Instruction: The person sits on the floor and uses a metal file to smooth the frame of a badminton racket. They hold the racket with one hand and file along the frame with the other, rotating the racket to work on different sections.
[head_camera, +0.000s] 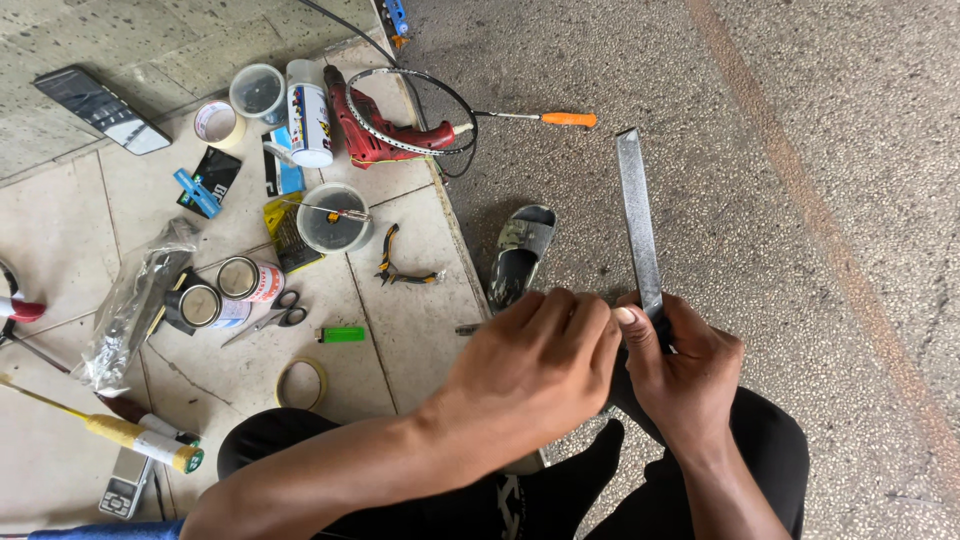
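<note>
Pale floor tiles (60, 250) with dark joints at left; a raised edge (455, 240) divides them from grey speckled terrazzo floor (800, 150) at right, crossed by a reddish band (820, 240). Even daylight.

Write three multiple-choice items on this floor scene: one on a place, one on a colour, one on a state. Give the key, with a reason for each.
1. Where does the green lighter lie?
A. just right of the scissors
B. on the slipper
C. inside the round tub

2. What colour is the power drill?
A. blue
B. red
C. yellow

3. How is the flat metal bar held?
A. it lies flat on the floor, untouched
B. it is gripped at its near end by the right hand, far end pointing away
C. it is clamped in the pliers

Key:
1 A: the lighter lies on the pale tile just right of the scissors' handles.
2 B: the drill's body is red, next to the white spray can.
3 B: the right hand's fingers wrap the bar's lower end, with the left hand beside it.
</note>
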